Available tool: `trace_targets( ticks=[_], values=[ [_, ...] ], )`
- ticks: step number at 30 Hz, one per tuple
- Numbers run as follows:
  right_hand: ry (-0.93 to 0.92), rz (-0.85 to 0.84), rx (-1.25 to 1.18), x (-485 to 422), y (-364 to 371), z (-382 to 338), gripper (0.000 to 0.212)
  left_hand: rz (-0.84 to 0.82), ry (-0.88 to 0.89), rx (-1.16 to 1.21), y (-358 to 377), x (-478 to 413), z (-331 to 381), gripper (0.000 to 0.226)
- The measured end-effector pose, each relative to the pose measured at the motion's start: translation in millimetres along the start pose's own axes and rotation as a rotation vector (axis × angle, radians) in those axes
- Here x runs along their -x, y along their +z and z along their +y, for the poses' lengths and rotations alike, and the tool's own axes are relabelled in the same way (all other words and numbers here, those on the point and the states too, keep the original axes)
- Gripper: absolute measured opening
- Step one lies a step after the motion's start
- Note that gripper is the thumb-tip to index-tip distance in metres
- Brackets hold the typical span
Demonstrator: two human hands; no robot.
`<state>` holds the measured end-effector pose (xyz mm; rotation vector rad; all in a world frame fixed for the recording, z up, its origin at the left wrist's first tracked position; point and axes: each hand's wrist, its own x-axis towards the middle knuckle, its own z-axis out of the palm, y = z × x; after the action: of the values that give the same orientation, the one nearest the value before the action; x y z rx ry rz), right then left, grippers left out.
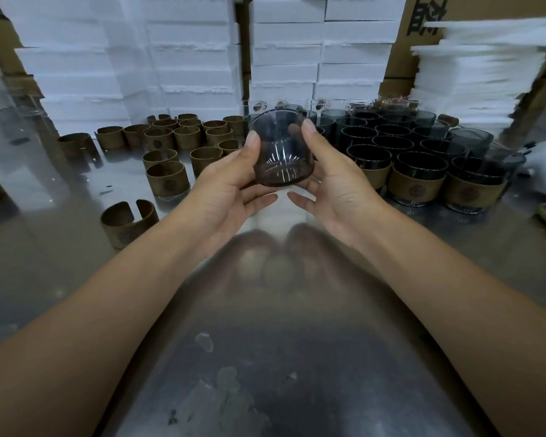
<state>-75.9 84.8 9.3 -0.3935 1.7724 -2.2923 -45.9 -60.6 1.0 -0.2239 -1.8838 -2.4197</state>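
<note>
A steel surface (265, 357) carries loose brown split sleeves (167, 178) at the left; 1 of them (128, 222) lies nearer than the rest, its gap facing up and away. At the right stands a tight cluster of dark smoked glasses (420, 165); those in the front row wear brown sleeves round their lower halves. Behind both groups rise stacked white boxes (196, 58). A brown carton (423, 14) and a pile of white sheets (479, 74) stand at the far right. Nothing lies between the person and the held thing.

The smoked glass tumbler (279, 152) is held up above the middle of the surface, in front of the row of glasses, upright and tipped slightly toward the camera. The left hand (230, 187) grips its left side and the right hand (331, 181) grips its right side. Both thumbs press the near wall below the rim, and fingers show through the glass from behind. The lowest fingers of both hands reach loosely under its base.
</note>
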Motion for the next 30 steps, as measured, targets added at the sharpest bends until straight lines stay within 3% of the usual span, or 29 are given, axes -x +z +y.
trace_targets(
  ticks=[5,9,12,15,19,23,25,30],
  values=[
    [0.053,0.087,0.042,-1.1,0.8,2.3,0.027,0.15,0.118,-0.307,5.6,-0.9,-4.6,0.032],
    [0.097,0.121,-0.002,-0.7,2.0,0.5,0.029,0.12,0.13,-0.391,10.9,4.4,-2.2,0.053],
    [0.154,0.146,-0.032,-0.4,3.4,0.1,0.033,0.098,0.181,-0.468,12.0,8.2,-0.1,0.054],
    [0.156,0.163,0.008,-0.1,5.6,0.5,0.037,0.108,0.202,-0.459,11.3,9.9,1.2,0.049],
    [-0.013,0.112,0.209,1.7,8.7,1.1,0.049,0.138,0.155,-0.409,7.3,6.9,0.9,0.044],
    [-0.08,0.044,0.277,7.4,11.4,3.0,0.043,0.169,0.109,-0.264,2.9,2.7,2.7,0.041],
    [-0.084,0.056,0.273,8.2,11.7,3.3,0.049,0.18,0.105,-0.26,1.5,0.8,2.1,0.036],
    [-0.107,0.074,0.159,7.9,11.3,1.6,0.033,0.175,0.137,-0.413,2.1,0.1,1.4,0.042]
  ],
)
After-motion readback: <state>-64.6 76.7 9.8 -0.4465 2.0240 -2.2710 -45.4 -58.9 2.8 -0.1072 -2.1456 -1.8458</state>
